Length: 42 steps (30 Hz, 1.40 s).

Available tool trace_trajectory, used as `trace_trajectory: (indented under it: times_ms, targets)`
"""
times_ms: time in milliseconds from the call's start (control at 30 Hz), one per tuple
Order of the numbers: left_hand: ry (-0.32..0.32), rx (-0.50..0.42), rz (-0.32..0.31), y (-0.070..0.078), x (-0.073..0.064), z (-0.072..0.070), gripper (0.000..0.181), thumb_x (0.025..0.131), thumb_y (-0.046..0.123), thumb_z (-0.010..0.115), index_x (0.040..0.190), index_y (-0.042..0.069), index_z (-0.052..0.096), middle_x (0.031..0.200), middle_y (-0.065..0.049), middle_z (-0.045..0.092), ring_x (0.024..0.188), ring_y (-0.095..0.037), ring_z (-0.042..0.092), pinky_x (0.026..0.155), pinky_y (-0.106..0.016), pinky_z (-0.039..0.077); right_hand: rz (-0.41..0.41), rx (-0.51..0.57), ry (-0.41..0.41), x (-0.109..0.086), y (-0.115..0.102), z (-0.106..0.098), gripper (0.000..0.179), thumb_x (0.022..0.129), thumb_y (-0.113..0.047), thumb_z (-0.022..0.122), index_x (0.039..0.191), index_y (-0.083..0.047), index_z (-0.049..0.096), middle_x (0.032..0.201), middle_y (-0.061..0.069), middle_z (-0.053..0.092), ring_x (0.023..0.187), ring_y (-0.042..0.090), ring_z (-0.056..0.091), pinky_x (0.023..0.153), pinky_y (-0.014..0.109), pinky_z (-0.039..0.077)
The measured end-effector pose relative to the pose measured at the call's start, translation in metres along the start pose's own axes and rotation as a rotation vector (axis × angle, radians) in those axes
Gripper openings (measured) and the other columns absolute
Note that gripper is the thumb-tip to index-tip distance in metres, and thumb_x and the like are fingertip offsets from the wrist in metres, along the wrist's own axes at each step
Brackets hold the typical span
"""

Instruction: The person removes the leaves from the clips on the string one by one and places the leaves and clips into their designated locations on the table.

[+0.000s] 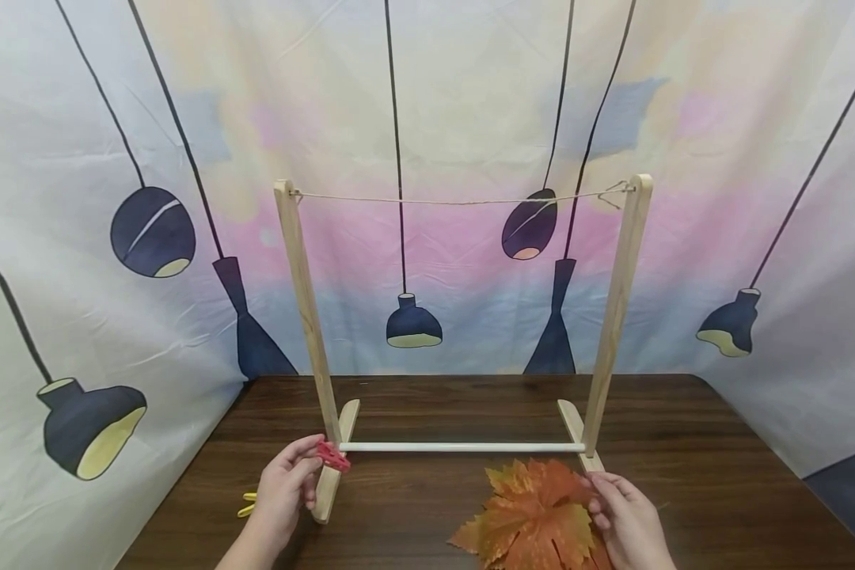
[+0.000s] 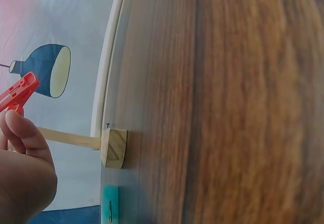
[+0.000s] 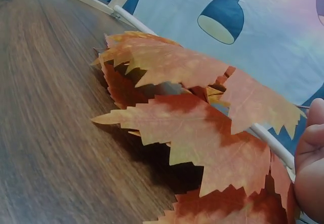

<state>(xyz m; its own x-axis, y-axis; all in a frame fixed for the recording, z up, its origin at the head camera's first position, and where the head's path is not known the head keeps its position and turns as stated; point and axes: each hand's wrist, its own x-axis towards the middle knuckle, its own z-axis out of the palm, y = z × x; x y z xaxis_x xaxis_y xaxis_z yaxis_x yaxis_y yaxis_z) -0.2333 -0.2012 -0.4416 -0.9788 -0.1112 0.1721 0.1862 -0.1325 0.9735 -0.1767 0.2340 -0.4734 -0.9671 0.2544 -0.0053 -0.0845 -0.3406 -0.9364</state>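
Note:
My left hand (image 1: 285,483) pinches a red clothespin (image 1: 333,456) between thumb and fingers, beside the left foot of a wooden frame (image 1: 305,317). In the left wrist view the clothespin (image 2: 19,92) points up and away from the fingertips. With thumb and fingers, my right hand (image 1: 627,514) pinches the edge of orange-and-yellow maple leaves (image 1: 537,507) near the frame's right foot. The right wrist view shows these leaves (image 3: 202,133) layered, with jagged edges, close over the table. A thin string (image 1: 456,202) runs between the tops of the two posts.
A yellow clothespin (image 1: 247,505) lies on the dark wooden table (image 1: 413,514), partly behind my left wrist. A teal clothespin (image 2: 110,203) shows in the left wrist view. A white rod (image 1: 463,447) joins the frame's feet. Behind hangs a cloth (image 1: 463,103) printed with lamps.

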Motion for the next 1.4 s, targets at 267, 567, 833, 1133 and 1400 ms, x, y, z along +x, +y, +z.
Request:
trace_trajectory:
  times_ms: [267, 567, 833, 1133, 1400]
  targets:
    - [0.009, -0.018, 0.015, 0.0, -0.001, -0.007, 0.027, 0.087, -0.005, 0.056, 0.1, 0.016, 0.065, 0.088, 0.003, 0.066, 0.041, -0.004, 0.04, 0.034, -0.018, 0.038, 0.047, -0.02, 0.023, 0.0, -0.003, -0.008, 0.013, 0.096, -0.019, 0.055, 0.092, -0.013, 0.066, 0.087, -0.001, 0.065, 0.064, 0.004, 0.05, 0.05, 0.014, 0.041]
    - [0.024, 0.004, 0.009, -0.002, -0.001, -0.018, 0.028, 0.087, -0.004, 0.056, 0.1, 0.02, 0.064, 0.091, 0.004, 0.068, 0.042, -0.005, 0.04, 0.036, -0.018, 0.038, 0.067, -0.048, 0.041, -0.001, -0.003, -0.014, 0.014, 0.097, -0.02, 0.052, 0.097, -0.01, 0.063, 0.088, -0.002, 0.065, 0.065, 0.005, 0.05, 0.05, 0.015, 0.041]
    - [0.027, 0.012, 0.014, -0.004, -0.002, -0.027, 0.032, 0.088, -0.004, 0.054, 0.098, 0.024, 0.066, 0.092, 0.005, 0.068, 0.043, -0.005, 0.041, 0.036, -0.018, 0.039, 0.106, -0.025, 0.091, 0.002, -0.006, -0.021, 0.015, 0.096, -0.021, 0.054, 0.092, -0.012, 0.065, 0.085, -0.004, 0.062, 0.066, 0.004, 0.051, 0.052, 0.015, 0.042]
    - [0.044, 0.012, -0.004, -0.007, -0.003, -0.041, 0.036, 0.09, -0.003, 0.053, 0.094, 0.029, 0.067, 0.092, 0.008, 0.068, 0.043, -0.005, 0.041, 0.036, -0.019, 0.039, 0.078, -0.002, 0.043, 0.004, -0.011, -0.027, 0.015, 0.095, -0.025, 0.056, 0.091, -0.015, 0.066, 0.086, -0.005, 0.062, 0.068, 0.003, 0.052, 0.052, 0.014, 0.042]
    - [0.071, 0.038, -0.056, -0.007, -0.004, -0.055, 0.032, 0.09, -0.001, 0.051, 0.096, 0.027, 0.065, 0.091, 0.011, 0.068, 0.045, -0.005, 0.042, 0.039, -0.021, 0.041, 0.123, 0.037, 0.077, 0.004, -0.013, -0.035, 0.016, 0.097, -0.02, 0.052, 0.091, -0.015, 0.065, 0.086, -0.004, 0.063, 0.068, 0.004, 0.053, 0.052, 0.014, 0.042]
